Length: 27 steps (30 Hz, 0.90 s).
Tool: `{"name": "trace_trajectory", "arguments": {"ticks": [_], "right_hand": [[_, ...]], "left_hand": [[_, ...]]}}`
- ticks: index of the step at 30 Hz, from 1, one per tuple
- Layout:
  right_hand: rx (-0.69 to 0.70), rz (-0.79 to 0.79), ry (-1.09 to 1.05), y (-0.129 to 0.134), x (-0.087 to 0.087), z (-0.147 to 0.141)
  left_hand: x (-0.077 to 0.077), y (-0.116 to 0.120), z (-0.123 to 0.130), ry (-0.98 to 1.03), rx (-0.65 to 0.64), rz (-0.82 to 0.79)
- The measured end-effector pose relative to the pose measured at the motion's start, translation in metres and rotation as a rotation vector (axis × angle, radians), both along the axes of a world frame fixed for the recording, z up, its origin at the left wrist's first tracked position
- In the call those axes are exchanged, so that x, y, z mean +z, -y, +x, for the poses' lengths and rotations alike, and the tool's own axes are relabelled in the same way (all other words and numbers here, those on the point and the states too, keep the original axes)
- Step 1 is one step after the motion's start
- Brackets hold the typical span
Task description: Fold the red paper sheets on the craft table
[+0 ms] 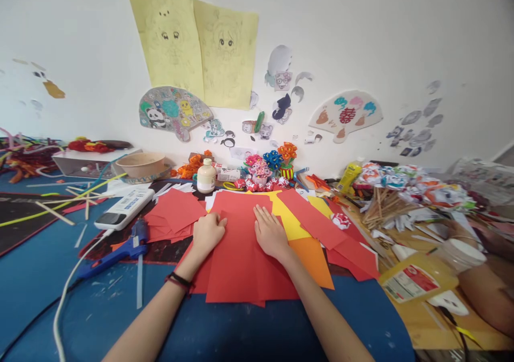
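Note:
A folded-looking sheet of red paper [236, 265] lies in front of me on top of other red sheets. My left hand [209, 233] is at its left edge, fingers curled in and thumb toward the paper; the edge under the fingers is hidden. My right hand [271, 232] lies flat on the paper's right side, fingers stretched out and pointing away from me. Beneath and to the right show yellow paper [293, 217] and orange paper [313, 257]. More red pieces [174, 212] are stacked to the left, and red strips [317, 220] to the right.
A blue glue gun [130, 247] and a white power strip [126, 208] with cables lie left. Behind the paper stand a cream bottle [206, 177] and paper flowers [273, 161]. At right are a jug of yellow liquid [420, 279], wooden sticks [383, 206] and another person's arm [488, 292].

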State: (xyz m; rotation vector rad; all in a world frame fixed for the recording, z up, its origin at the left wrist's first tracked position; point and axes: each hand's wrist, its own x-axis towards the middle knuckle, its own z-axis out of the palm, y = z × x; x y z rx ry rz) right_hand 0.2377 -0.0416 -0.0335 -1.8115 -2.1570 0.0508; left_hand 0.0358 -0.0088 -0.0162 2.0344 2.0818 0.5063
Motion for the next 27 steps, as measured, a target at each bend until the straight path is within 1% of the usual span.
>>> {"name": "trace_trajectory", "arguments": {"ticks": [6,20,27], "right_hand": [[-0.006,0.015,-0.003,0.0,-0.001,0.0],[-0.012,0.03,-0.01,-0.001,-0.003,0.0],[-0.015,0.032,-0.013,-0.001,-0.004,0.0]], "left_hand": [[0.002,0.003,0.001,-0.025,0.004,-0.011],[-0.001,0.007,0.001,-0.075,-0.019,0.016],[-0.003,0.014,-0.003,-0.031,-0.006,0.063]]}}
